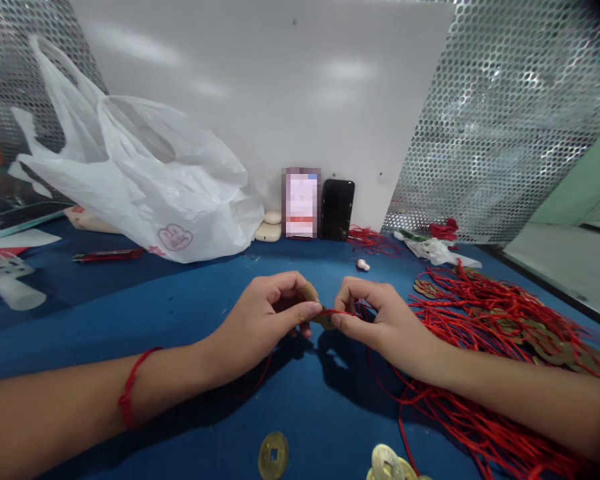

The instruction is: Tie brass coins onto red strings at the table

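Red cord point(337, 312), one length: ran from left hand point(260, 313) to right hand point(387, 320), over the blue tabletop point(190, 303). Brass-coloured coin point(325, 322), partly hidden: was pinched in the left hand, thumb against fingers. Right hand: was narrowed, thumb and forefinger gripping the cord beside that coin. Square-holed coin point(267, 456), single: lay flat in the foreground. Heap of red cords point(445, 410): spread around the right forearm point(500, 387). White plastic bag point(200, 200): stood behind.
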Demonstrator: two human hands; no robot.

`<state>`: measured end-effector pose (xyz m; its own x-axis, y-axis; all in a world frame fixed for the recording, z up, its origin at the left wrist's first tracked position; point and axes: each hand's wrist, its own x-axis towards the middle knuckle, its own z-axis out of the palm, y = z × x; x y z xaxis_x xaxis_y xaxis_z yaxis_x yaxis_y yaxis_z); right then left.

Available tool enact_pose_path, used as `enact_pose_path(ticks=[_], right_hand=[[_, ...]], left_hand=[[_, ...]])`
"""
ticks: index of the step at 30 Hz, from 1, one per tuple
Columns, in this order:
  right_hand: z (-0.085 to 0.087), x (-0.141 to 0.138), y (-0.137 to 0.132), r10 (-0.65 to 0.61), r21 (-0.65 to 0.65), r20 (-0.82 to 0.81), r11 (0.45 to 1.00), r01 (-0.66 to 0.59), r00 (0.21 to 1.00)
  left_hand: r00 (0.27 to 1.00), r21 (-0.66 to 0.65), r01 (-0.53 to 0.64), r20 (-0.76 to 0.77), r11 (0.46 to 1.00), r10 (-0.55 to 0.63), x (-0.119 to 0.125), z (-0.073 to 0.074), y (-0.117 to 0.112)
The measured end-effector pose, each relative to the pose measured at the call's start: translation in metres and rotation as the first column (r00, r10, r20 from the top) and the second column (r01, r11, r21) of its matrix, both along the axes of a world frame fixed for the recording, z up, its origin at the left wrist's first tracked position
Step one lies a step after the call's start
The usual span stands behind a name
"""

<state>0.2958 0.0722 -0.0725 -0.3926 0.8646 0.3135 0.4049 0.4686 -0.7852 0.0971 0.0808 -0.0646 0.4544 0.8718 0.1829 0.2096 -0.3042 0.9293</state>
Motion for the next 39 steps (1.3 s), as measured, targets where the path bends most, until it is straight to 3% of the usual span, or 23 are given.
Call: enact_pose_path(ticks=[16,23,28,35,39], right_hand=[[-0.0012,0.0,-0.001,0.002,0.105,-0.012,0.994,-0.001,1.0],[-0.0002,-0.0006,-0.0016,0.02,0.02,-0.032,1.0,-0.019,0.999],[0.0029,0.0001,-0.002,0.104,-0.078,-0.102,0.991,-0.112,0.989],[-0.0026,0.0014,0.0046,0.028,-0.1,-0.145,0.994,-0.043,0.989],[-0.0053,0.0008,0.0058,0.075,-0.187,-0.231,0.975,-0.12,0.97]], left_hand=[[0.997,-0.057,0.082,0.017,0.995,-0.081,0.0016,-0.0024,0.0034],[0.997,-0.092,0.062,0.056,0.994,-0.057,0.0026,-0.0031,0.0062],[0.997,-0.093,0.051,0.061,0.994,-0.046,0.0017,-0.0042,0.0064],[0.998,-0.115,0.024,0.059,0.993,-0.018,-0.0009,-0.0043,0.0054],[0.996,-0.132,-0.007,0.089,0.991,0.019,-0.0003,-0.0015,0.0064]])
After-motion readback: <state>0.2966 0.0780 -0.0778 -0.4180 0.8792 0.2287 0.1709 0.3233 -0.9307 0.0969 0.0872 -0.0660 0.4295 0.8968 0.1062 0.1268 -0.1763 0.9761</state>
